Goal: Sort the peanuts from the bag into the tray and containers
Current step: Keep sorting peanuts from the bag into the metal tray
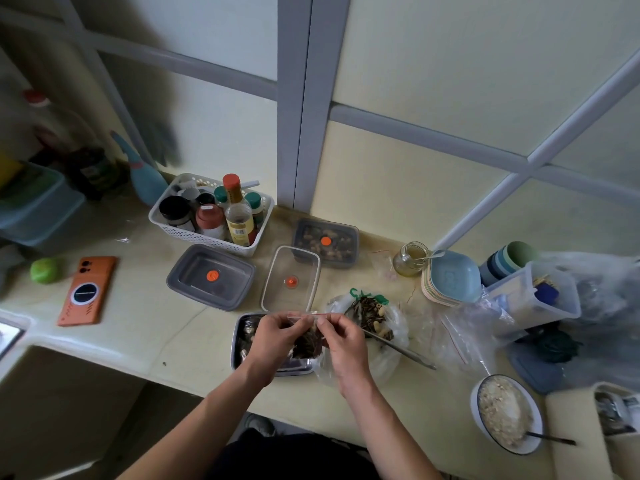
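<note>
Both hands pinch the top edge of a small zip bag (307, 341): the left hand (273, 336) and the right hand (341, 339) each hold the red-striped seal between thumb and curled fingers, one at each end, and I cannot tell if the seal is open or closed. The bag hangs just above the metal tray (235, 344) at the front edge of the counter, and something dark and reddish-brown is inside it. The tray already has some pieces in it, but the hands cover most of it, so the amount is not clear. Just to the right lies a larger plastic bag (398, 323), open, with pale peanuts (381, 310) still mixed among dark bits, and metal tongs (401, 349) rest on it. Behind the tray the clear container (277, 271) looks empty, and so does the grey container (194, 271) beside it; a lidded container (341, 245) further back seems to hold peanuts. My judgement is that the sorting is only partly done: one container is filled, the tray has a start, but two containers wait and much of the mix remains in the large bag.
</note>
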Demonstrator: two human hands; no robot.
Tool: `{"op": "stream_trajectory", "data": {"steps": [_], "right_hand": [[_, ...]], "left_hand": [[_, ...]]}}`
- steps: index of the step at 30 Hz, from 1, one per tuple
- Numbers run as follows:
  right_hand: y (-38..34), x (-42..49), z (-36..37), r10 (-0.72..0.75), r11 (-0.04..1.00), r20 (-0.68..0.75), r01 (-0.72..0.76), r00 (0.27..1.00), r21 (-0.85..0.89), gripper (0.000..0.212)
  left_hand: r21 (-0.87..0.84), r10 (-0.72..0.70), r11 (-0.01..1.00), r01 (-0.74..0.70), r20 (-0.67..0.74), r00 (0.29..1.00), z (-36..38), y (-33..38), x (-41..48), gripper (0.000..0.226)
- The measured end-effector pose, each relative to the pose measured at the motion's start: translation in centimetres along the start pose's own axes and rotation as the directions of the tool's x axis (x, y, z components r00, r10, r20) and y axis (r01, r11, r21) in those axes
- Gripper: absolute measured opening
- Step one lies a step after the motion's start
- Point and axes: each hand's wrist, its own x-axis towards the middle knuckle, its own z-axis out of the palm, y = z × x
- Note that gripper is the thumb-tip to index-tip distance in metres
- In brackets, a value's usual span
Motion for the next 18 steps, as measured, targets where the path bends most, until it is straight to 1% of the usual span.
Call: {"op": "stream_trajectory", "data": {"steps": [8, 11, 18], "right_hand": [[0.5, 0.5, -0.3, 0.026, 0.999, 0.000, -0.026, 1.000, -0.040, 0.005], [0.5, 0.6, -0.3, 0.041, 0.998, 0.004, -0.041, 0.999, -0.044, 0.006], [-0.5, 0.7, -0.6, 0.052, 0.998, 0.002, -0.052, 0.999, -0.021, 0.011]], "left_hand": [[0.010, -0.030, 1.000, 0.030, 0.051, 0.998, -0.4, -0.1, 0.6, 0.015], [0.000, -0.044, 0.999, 0.044, 0.048, 0.998, -0.4, -0.1, 0.7, 0.014], [0.057, 0.013, 0.998, -0.014, 0.018, 1.000, 0.1, -0.3, 1.2, 0.013]]}}
